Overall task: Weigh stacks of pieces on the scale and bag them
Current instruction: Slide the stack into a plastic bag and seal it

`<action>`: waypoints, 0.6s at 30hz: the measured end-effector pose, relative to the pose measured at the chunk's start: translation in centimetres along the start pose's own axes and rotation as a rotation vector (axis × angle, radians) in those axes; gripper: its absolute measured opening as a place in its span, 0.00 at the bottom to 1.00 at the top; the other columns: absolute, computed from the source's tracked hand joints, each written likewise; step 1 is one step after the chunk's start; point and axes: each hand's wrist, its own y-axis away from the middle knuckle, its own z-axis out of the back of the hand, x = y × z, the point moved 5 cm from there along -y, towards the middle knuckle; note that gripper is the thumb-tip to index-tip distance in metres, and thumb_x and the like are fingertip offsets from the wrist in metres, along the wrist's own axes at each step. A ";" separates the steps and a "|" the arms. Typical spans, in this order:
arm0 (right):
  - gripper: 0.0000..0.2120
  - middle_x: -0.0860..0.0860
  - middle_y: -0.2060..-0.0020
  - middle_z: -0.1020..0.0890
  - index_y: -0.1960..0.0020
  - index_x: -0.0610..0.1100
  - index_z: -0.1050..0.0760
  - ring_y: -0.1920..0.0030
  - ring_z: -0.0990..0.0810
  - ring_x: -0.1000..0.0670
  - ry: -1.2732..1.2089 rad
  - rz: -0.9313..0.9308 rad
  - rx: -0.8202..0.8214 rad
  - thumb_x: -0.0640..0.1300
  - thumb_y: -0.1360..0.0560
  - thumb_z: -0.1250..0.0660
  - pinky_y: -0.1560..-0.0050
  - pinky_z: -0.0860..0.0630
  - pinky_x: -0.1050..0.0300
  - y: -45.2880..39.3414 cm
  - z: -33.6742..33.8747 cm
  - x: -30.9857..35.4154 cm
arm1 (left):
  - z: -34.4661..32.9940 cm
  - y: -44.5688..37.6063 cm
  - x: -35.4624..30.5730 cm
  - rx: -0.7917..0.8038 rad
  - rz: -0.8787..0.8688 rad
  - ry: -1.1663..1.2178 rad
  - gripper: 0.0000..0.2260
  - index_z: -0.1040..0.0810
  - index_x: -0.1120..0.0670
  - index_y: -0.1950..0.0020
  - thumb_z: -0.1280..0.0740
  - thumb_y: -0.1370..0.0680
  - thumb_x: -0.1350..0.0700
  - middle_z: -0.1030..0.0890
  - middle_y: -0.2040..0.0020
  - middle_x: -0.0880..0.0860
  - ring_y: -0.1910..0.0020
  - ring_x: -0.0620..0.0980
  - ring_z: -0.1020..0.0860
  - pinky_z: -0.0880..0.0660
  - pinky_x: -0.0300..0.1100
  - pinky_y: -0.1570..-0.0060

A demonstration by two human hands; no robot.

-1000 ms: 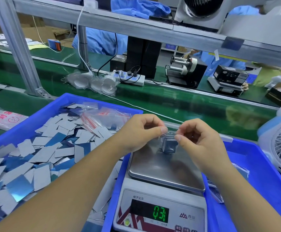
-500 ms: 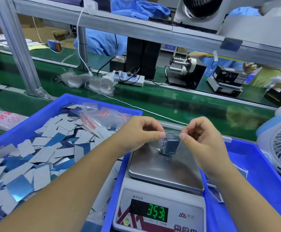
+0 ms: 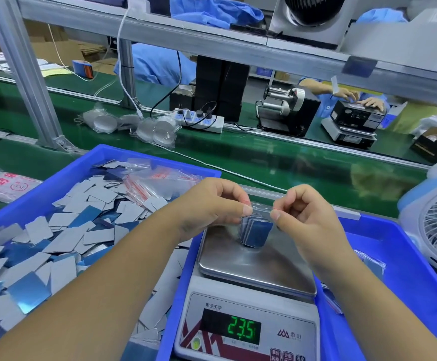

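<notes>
Clear bag [image 3: 260, 208] — pinched between both curled hands [image 3: 212, 204] — above scale [image 3: 254, 259].

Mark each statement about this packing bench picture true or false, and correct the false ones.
1. Both hands pinch the top of a small clear bag. True.
2. The bag holds a stack of blue pieces. True.
3. The scale display is blank. False: green digits show on it.
4. The left hand rests in the tray of loose pieces. False: it is raised over the scale pan, gripping the bag.
5. The right hand holds the bag's right corner. True.
</notes>
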 end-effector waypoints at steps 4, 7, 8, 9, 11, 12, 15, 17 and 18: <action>0.12 0.53 0.64 0.21 0.62 0.57 0.26 0.64 0.25 0.53 -0.062 -0.052 0.009 0.40 0.32 0.29 0.62 0.28 0.61 0.0 -0.5 -0.3 | 0.0 0.1 0.0 0.009 0.014 -0.015 0.04 0.19 0.56 0.61 0.26 0.33 0.62 0.22 0.61 0.53 0.63 0.45 0.23 0.23 0.38 0.59; 0.12 0.53 0.65 0.20 0.62 0.56 0.25 0.65 0.26 0.54 -0.109 -0.082 0.010 0.39 0.33 0.29 0.65 0.28 0.63 0.1 -0.6 -0.3 | -0.2 0.2 -0.1 0.011 0.022 -0.022 0.04 0.21 0.56 0.61 0.27 0.33 0.62 0.23 0.61 0.53 0.63 0.45 0.23 0.23 0.38 0.59; 0.12 0.52 0.65 0.21 0.63 0.56 0.25 0.66 0.26 0.54 -0.133 -0.092 0.007 0.39 0.33 0.29 0.66 0.29 0.64 0.2 -0.6 -0.3 | -0.2 0.2 -0.2 0.010 0.022 -0.026 0.04 0.21 0.56 0.61 0.28 0.33 0.62 0.22 0.61 0.53 0.63 0.45 0.23 0.23 0.38 0.59; 0.12 0.52 0.65 0.21 0.63 0.56 0.25 0.67 0.26 0.54 -0.152 -0.100 0.010 0.38 0.34 0.29 0.66 0.29 0.64 0.2 -0.6 -0.3 | -0.2 0.2 -0.3 0.009 0.019 -0.026 0.04 0.21 0.56 0.62 0.28 0.34 0.62 0.22 0.61 0.52 0.63 0.45 0.23 0.23 0.38 0.59; 0.12 0.52 0.65 0.21 0.63 0.55 0.25 0.67 0.27 0.53 -0.174 -0.109 0.024 0.38 0.34 0.29 0.66 0.28 0.63 0.2 -0.8 -0.2 | -0.2 0.2 -0.4 0.001 0.001 -0.021 0.04 0.21 0.55 0.63 0.29 0.34 0.63 0.22 0.62 0.52 0.64 0.45 0.23 0.23 0.38 0.59; 0.12 0.52 0.65 0.21 0.63 0.55 0.25 0.66 0.27 0.53 -0.178 -0.113 0.028 0.38 0.34 0.29 0.66 0.28 0.62 0.2 -0.9 -0.2 | -0.2 0.2 -0.5 -0.006 -0.011 -0.021 0.04 0.21 0.55 0.63 0.29 0.34 0.63 0.23 0.61 0.53 0.65 0.45 0.24 0.24 0.38 0.60; 0.13 0.52 0.65 0.21 0.64 0.56 0.25 0.66 0.27 0.53 -0.180 -0.124 0.011 0.38 0.34 0.29 0.66 0.28 0.61 0.2 -1.0 -0.2 | -0.5 0.2 -0.5 -0.008 -0.035 -0.052 0.04 0.22 0.54 0.62 0.30 0.32 0.62 0.24 0.59 0.56 0.65 0.45 0.26 0.26 0.37 0.61; 0.12 0.52 0.65 0.21 0.64 0.55 0.25 0.66 0.27 0.53 -0.177 -0.122 -0.001 0.38 0.34 0.29 0.65 0.29 0.60 0.1 -0.9 -0.3 | -0.9 0.2 -0.3 0.007 -0.035 -0.069 0.03 0.21 0.54 0.60 0.29 0.31 0.60 0.24 0.59 0.56 0.65 0.46 0.27 0.28 0.39 0.60; 0.12 0.52 0.65 0.21 0.64 0.56 0.25 0.65 0.26 0.53 -0.175 -0.119 -0.003 0.38 0.34 0.29 0.65 0.29 0.60 0.1 -0.9 -0.2 | -1.0 0.1 -0.2 0.007 -0.031 -0.082 0.02 0.20 0.53 0.60 0.29 0.31 0.59 0.25 0.60 0.55 0.64 0.47 0.28 0.28 0.40 0.59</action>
